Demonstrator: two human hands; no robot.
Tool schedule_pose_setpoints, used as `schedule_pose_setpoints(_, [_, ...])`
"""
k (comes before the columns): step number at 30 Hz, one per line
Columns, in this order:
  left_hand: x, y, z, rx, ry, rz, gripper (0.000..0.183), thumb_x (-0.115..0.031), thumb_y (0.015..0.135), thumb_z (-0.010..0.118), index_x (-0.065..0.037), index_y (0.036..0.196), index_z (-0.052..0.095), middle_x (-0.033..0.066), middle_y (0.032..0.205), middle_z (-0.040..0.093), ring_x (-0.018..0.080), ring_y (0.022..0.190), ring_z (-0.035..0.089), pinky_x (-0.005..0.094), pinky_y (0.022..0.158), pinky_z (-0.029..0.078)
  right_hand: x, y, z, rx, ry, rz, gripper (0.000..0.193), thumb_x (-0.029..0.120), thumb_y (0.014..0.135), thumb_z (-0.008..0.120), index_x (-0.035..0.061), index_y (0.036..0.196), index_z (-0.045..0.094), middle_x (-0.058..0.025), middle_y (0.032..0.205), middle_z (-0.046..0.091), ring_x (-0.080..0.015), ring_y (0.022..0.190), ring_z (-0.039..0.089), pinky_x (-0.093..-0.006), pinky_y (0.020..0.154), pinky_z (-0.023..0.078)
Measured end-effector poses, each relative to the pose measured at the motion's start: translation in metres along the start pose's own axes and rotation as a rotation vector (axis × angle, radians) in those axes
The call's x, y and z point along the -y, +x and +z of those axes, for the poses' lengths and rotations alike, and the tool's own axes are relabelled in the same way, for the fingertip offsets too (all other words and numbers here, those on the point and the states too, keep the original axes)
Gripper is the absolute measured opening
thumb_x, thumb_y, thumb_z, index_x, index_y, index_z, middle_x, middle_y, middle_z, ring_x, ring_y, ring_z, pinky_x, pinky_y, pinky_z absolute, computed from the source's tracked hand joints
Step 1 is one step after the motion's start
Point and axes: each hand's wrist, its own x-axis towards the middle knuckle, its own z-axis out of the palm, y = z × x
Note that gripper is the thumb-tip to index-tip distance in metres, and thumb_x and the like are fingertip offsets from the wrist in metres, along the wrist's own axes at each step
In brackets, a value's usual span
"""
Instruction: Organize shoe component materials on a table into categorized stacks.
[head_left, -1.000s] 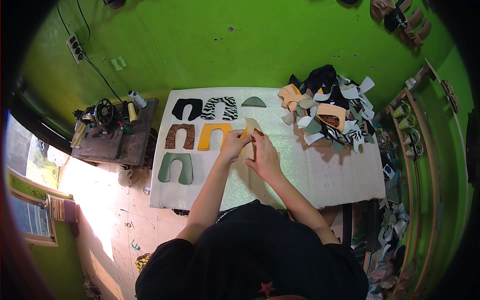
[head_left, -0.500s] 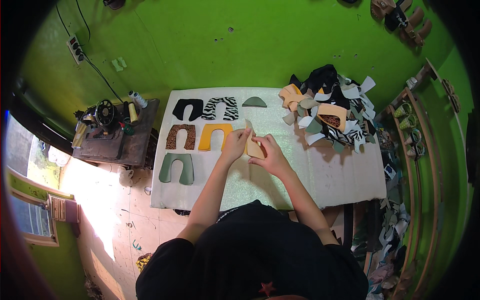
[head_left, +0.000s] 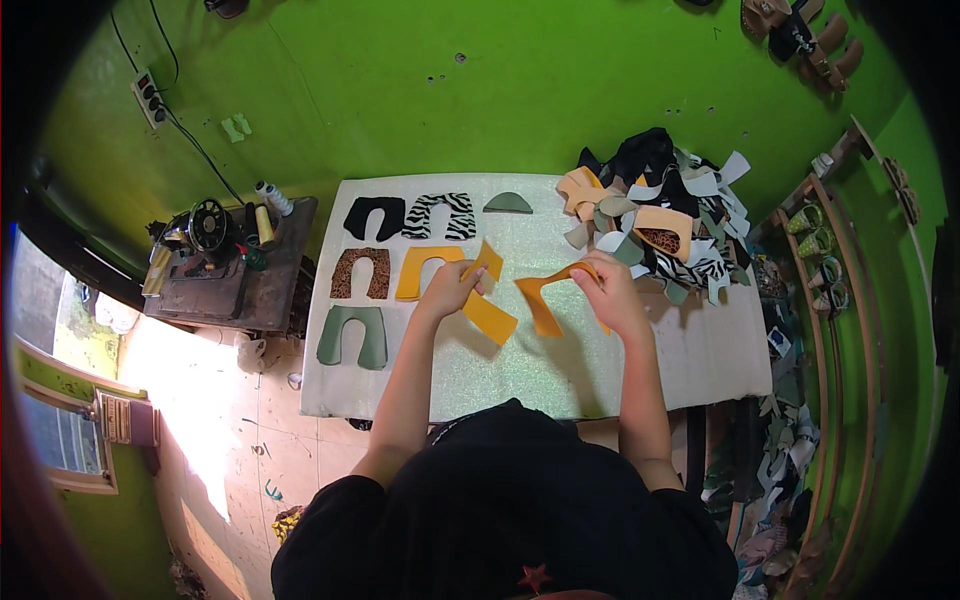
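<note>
Over the middle of the table my left hand (head_left: 450,290) grips a yellow U-shaped cut-out (head_left: 491,320) that hangs bent from its fingers. My right hand (head_left: 614,294), farther right, pinches a second yellow U-shaped cut-out (head_left: 541,308) by its curved part, its legs hanging down. Flat beside my left hand lies another yellow cut-out (head_left: 412,270), partly covered by that hand. Similar U-shaped pieces lie around it: black (head_left: 358,218), zebra-striped (head_left: 421,216), leopard-spotted (head_left: 347,275) and grey-green (head_left: 335,340). A grey-green half-moon piece (head_left: 508,203) rests near the far edge.
A heap of mixed scraps (head_left: 665,225) covers the table's (head_left: 470,385) far right. To the left stands a sewing machine (head_left: 208,235) with thread cones (head_left: 266,225). A wooden rack (head_left: 835,370) with sandals is on the right, and a green wall (head_left: 400,110) lies behind.
My hands, close together before, have moved apart, the right one rightward. Each now holds its own yellow piece, where earlier a pale underside showed between them.
</note>
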Motion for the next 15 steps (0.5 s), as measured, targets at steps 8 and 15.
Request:
schedule_pose_setpoints(8, [0.0,0.005,0.0,0.348,-0.465,0.136,0.031,-0.016,0.091,0.041,0.004,0.111,0.053,0.0108,0.102,0.061,0.0137,0.09,0.057,0.025,0.082,0.043,0.041,0.012,-0.012,0.577,0.385,0.17,0.016,0.008,0.079,0.058,0.0,0.093,0.061,-0.0022,0.076,0.06,-0.0063,0.067,0.051,-0.022,0.061,0.042])
schedule_pose_setpoints(15, [-0.028,-0.011,-0.003,0.717,-0.768,0.066,0.04,-0.023,0.093,0.039,0.007,0.118,0.045,0.0192,0.107,0.058,0.0206,0.094,0.059,0.0289,0.085,0.045,0.045,0.019,0.019,0.34,0.19,0.219,0.016,0.014,0.077,0.062,-0.0006,0.083,0.059,-0.0052,0.068,0.058,-0.0094,0.059,0.051,-0.0239,0.054,0.04])
